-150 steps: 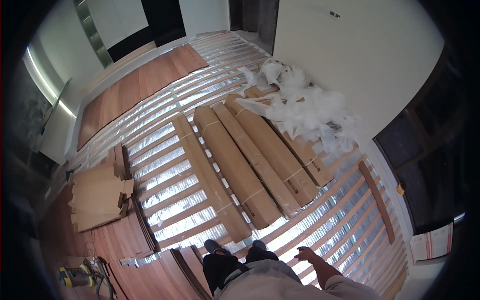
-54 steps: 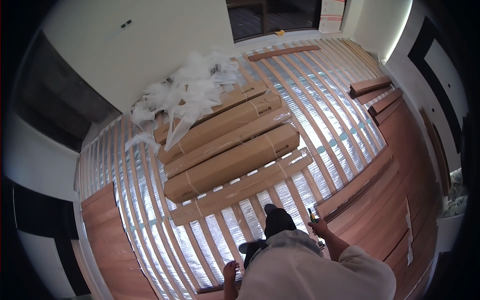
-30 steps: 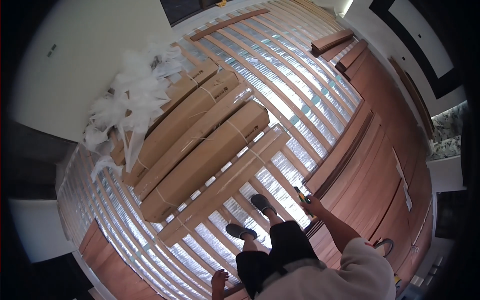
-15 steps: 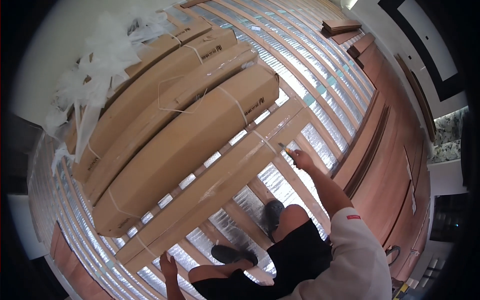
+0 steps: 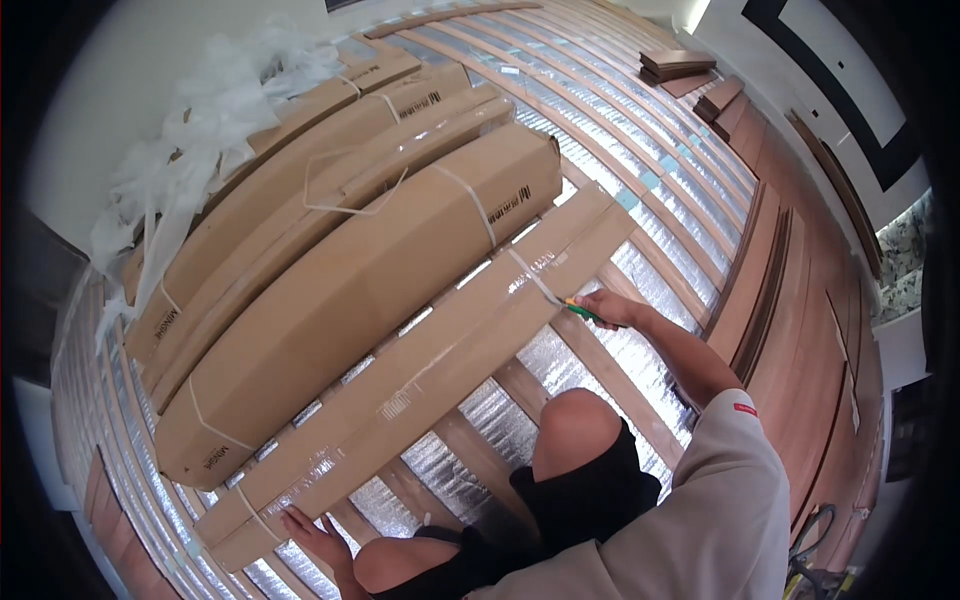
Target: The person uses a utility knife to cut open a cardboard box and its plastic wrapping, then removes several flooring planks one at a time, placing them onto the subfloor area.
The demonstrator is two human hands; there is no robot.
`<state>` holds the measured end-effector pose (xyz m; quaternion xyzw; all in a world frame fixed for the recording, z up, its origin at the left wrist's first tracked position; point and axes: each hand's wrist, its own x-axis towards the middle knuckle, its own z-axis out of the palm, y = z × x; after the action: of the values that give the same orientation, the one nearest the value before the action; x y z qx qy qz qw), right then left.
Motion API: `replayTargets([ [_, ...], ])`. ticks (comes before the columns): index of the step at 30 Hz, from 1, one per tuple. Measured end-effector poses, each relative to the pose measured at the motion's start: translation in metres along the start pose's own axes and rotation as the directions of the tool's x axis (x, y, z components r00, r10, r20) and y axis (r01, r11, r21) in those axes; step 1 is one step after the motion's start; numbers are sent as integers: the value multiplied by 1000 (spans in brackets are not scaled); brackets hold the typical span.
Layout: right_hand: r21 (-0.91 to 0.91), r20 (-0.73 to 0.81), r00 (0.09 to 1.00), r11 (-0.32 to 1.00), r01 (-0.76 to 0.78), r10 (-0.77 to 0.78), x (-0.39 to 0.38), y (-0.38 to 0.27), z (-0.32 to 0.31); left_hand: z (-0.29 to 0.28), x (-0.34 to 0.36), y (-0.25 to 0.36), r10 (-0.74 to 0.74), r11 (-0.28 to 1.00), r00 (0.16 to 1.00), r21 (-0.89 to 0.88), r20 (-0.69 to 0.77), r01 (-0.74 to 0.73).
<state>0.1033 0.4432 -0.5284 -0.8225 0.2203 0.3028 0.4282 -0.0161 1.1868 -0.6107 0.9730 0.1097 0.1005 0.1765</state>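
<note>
A long, flat brown carton (image 5: 430, 370) lies slantwise before me, bound by a white strap (image 5: 533, 275) near its right end and another strap (image 5: 255, 515) near its left end. My right hand (image 5: 606, 309) is closed round a utility knife (image 5: 582, 312) with a green and orange handle. The knife's front end meets the right strap at the carton's near edge; its blade is too small to make out. At the carton's left end, my left hand (image 5: 318, 540) rests by the near edge, fingers stretched and holding nothing.
Several more strapped cartons (image 5: 370, 280) lie just beyond, with crumpled translucent wrap (image 5: 200, 130) at the far left. Wooden battens (image 5: 630, 410) run over silver foil underneath. Reddish-brown planks (image 5: 800, 400) cover the right side, and a plank stack (image 5: 677, 65) sits at the far right.
The knife has come onto the right strap at the carton's near edge. My left hand has spread its fingers at the carton's left end. My knees and the view have shifted closer.
</note>
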Motion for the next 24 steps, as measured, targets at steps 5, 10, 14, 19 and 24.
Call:
replayTargets([
  [5, -42, 327, 897, 944, 327, -296, -31, -124, 28, -8, -10, -36, 10, 999, 998, -50, -57, -13],
  [10, 137, 83, 909, 908, 396, -409, -2, -160, 60, -34, -22, -9, -84, 980, 996, -183, -11, 81],
  [14, 273, 332, 870, 920, 281, -364, -16, -198, 117, -28, -70, -27, -81, 983, 991, 156, -108, 97],
  [19, -56, 771, 607, 929, 365, -192, -53, -272, 270, 8, -213, -126, -571, 789, 815, 209, -94, 577],
  [24, 127, 842, 502, 977, 169, -196, -86, -285, 460, 18, -278, -181, -704, 643, 666, 177, -249, 745],
])
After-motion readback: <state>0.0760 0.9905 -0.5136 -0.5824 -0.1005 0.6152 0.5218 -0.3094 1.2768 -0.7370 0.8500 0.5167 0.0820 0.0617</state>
